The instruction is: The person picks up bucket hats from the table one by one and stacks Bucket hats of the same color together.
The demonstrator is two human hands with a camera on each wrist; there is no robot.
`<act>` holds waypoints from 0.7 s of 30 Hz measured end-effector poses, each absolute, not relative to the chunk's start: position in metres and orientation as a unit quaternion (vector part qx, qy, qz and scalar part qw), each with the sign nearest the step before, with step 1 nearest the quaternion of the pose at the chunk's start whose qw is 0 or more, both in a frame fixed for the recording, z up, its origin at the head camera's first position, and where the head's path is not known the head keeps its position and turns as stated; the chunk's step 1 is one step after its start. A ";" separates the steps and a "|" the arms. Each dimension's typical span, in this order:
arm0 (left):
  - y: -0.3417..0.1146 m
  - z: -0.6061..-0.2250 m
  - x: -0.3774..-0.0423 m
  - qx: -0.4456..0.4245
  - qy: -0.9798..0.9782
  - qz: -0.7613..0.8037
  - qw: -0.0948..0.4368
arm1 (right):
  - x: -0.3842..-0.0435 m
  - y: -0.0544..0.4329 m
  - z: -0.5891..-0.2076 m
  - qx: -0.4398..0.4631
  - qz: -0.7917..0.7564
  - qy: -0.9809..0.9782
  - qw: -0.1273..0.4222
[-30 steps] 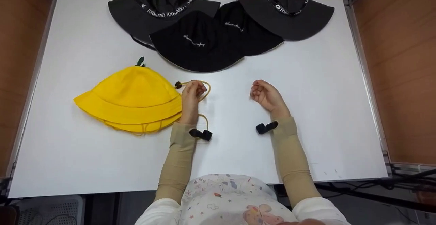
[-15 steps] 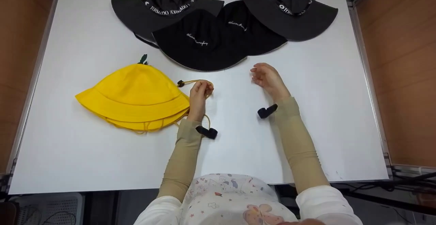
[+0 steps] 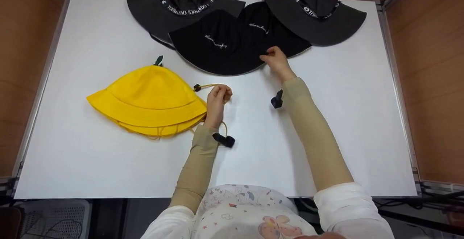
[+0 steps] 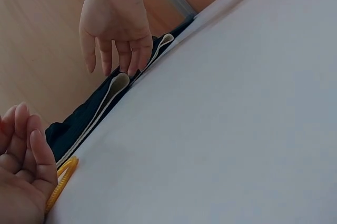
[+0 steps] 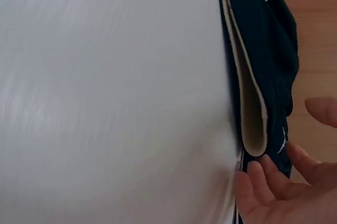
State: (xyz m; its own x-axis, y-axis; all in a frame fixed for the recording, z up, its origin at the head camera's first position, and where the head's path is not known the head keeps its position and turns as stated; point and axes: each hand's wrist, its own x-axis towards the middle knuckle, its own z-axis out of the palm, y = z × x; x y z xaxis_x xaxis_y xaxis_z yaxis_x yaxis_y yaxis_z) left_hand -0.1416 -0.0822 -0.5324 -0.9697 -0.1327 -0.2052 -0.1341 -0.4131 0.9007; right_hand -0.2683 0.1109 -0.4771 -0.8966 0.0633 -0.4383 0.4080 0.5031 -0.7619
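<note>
A black bucket hat [image 3: 217, 47] with white script lies folded flat, overlapping a second black bucket hat [image 3: 253, 18]. My right hand [image 3: 277, 61] is at the front hat's right brim corner, thumb and fingers apart. In the right wrist view its fingertips [image 5: 253, 168] are just by the folded brim end [image 5: 254, 139]; whether they touch it I cannot tell. My left hand [image 3: 218, 103] holds nothing, fingers loosely bent, beside the yellow bucket hat [image 3: 145, 97] with a green leaf on top. The hat's yellow cord [image 4: 63, 182] runs next to that hand, partly hidden.
Two dark grey wide-brim hats with lettered bands lie at the back, one at the left [image 3: 145, 11] and one at the right [image 3: 326, 30]. Wooden panels [image 3: 427, 68] border the white table [image 3: 344, 123]. A plastic basket [image 3: 72, 213] stands below the front left edge.
My right hand has reached forward to the front black hat's brim corner, and its fingers have spread. The left hand has shifted slightly right. The hats keep their places.
</note>
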 end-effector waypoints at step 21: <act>-0.080 -0.531 -0.146 -0.141 0.549 0.824 0.017 | -0.273 0.098 -0.488 0.172 -0.477 0.834 0.219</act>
